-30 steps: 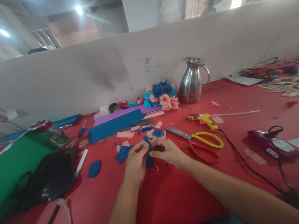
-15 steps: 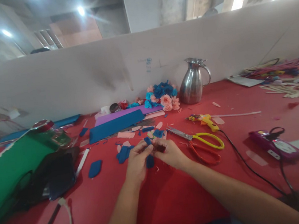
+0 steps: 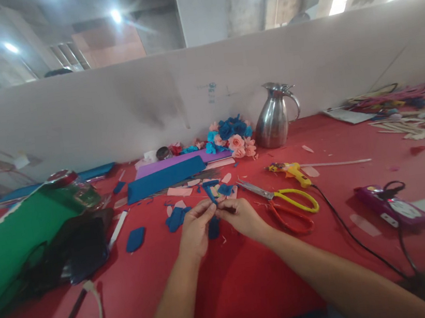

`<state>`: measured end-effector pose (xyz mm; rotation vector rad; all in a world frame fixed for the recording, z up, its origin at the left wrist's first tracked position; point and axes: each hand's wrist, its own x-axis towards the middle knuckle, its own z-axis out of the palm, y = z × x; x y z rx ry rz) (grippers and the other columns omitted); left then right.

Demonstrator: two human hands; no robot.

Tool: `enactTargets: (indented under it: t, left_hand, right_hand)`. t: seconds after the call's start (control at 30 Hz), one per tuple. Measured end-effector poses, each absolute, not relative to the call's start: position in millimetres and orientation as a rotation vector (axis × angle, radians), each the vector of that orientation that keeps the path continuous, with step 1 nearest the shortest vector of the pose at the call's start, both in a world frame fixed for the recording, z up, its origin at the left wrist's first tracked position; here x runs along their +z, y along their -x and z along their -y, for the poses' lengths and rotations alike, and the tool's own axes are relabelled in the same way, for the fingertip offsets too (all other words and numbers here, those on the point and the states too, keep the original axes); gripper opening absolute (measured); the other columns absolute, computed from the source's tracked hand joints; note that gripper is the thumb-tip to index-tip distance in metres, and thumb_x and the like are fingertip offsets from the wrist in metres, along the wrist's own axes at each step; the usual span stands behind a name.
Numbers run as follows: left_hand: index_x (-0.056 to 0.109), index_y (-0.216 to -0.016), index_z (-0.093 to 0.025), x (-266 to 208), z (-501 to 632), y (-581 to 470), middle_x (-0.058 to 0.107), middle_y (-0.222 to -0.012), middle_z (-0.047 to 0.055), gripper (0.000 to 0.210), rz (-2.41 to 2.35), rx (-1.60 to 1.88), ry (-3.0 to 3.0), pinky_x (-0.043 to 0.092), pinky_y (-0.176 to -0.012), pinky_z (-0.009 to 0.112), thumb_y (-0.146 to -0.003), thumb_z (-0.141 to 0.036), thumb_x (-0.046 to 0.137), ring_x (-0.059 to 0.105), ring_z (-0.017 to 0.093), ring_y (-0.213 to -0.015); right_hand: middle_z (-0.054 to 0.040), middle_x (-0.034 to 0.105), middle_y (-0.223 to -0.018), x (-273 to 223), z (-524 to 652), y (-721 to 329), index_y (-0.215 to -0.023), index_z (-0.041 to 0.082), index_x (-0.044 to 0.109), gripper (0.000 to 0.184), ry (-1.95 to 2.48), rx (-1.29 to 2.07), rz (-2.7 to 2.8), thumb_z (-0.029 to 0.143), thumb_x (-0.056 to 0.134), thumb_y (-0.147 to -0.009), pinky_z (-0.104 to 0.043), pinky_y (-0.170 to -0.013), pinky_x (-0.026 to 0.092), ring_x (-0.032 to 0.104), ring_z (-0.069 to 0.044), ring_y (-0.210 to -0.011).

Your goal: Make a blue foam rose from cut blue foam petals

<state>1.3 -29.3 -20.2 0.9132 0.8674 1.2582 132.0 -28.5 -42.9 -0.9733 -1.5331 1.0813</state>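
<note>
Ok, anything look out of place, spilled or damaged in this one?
Dark smudges, perhaps shadows, stand out on the pale partition behind the purple sheet. Pink scraps lie strewn across the red tabletop, untidy; no spill shows.

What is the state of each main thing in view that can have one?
Narrow blue paper-like piece: pinched by left hand and right hand.
Red-and-yellow-handled metal scissors: lying; open or shut unclear.
Yellow glue gun: lying down.
Shiny steel jug: standing upright.
Purple plastic power box: black plug inserted.
Pink and blue paper flowers: bunched.
</note>
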Motion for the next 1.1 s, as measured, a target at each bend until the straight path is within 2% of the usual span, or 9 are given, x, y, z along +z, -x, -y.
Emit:
enactTargets:
  t: [0.23,0.43,0.7,0.77,0.9,1.1]
  left_hand:
    - [0.072,-0.063,-0.015,-20,28,0,0.068,-0.063,0.001,0.024,-0.868,1.337,-0.752,0.045,-0.059,0.021,-0.049,-0.027,0.087,0.059,0.011,-0.061]
    - [0.073,-0.069,-0.017,-22,26,-1,0.070,-0.068,0.000,0.028,-0.898,1.366,-0.746,0.046,-0.062,0.021,-0.047,-0.025,0.088,0.060,0.011,-0.063]
    - [0.073,-0.071,-0.015,-27,30,-1,0.068,-0.069,0.001,0.017,-0.981,1.302,-1.035,0.043,-0.065,0.021,-0.062,-0.027,0.080,0.057,0.011,-0.066]
    - [0.073,-0.071,-0.015,-27,30,-1,0.068,-0.069,0.001,0.016,-0.972,1.305,-1.025,0.043,-0.066,0.021,-0.063,-0.028,0.079,0.057,0.011,-0.067]
    - [0.072,-0.067,-0.017,-24,29,-2,0.070,-0.070,0.001,0.019,-0.951,1.365,-0.857,0.044,-0.069,0.023,-0.057,-0.030,0.082,0.060,0.013,-0.070]
    - [0.073,-0.070,-0.017,-25,29,-4,0.069,-0.069,0.001,0.020,-1.031,1.367,-0.975,0.043,-0.070,0.023,-0.059,-0.031,0.081,0.058,0.013,-0.069]
  right_hand:
    - [-0.0024,0.072,-0.084,-46,30,-130,-0.086,0.021,0.072,0.017,0.919,1.145,1.549,0.025,0.058,-0.078,-0.031,-0.074,0.050,0.065,-0.017,-0.077]
    - [-0.0016,0.072,-0.080,-48,30,-130,-0.083,0.021,0.072,0.016,0.975,1.088,1.522,0.026,0.058,-0.078,-0.030,-0.070,0.051,0.065,-0.017,-0.074]
    - [0.0004,0.069,-0.069,-47,29,-130,-0.071,0.020,0.069,0.016,0.981,1.072,1.533,0.020,0.054,-0.077,-0.028,-0.068,0.050,0.064,-0.016,-0.068]
    - [-0.0002,0.070,-0.073,-46,30,-130,-0.074,0.021,0.070,0.015,0.984,1.094,1.529,0.022,0.055,-0.078,-0.029,-0.070,0.050,0.064,-0.017,-0.071]
    - [-0.0018,0.071,-0.081,-42,32,-131,-0.083,0.021,0.071,0.016,1.030,1.052,1.567,0.031,0.058,-0.080,-0.029,-0.069,0.050,0.064,-0.017,-0.074]
    - [-0.0002,0.064,-0.075,-34,34,-134,-0.084,0.019,0.063,0.021,1.110,0.925,1.407,0.039,0.061,-0.078,-0.023,-0.056,0.043,0.053,-0.011,-0.058]
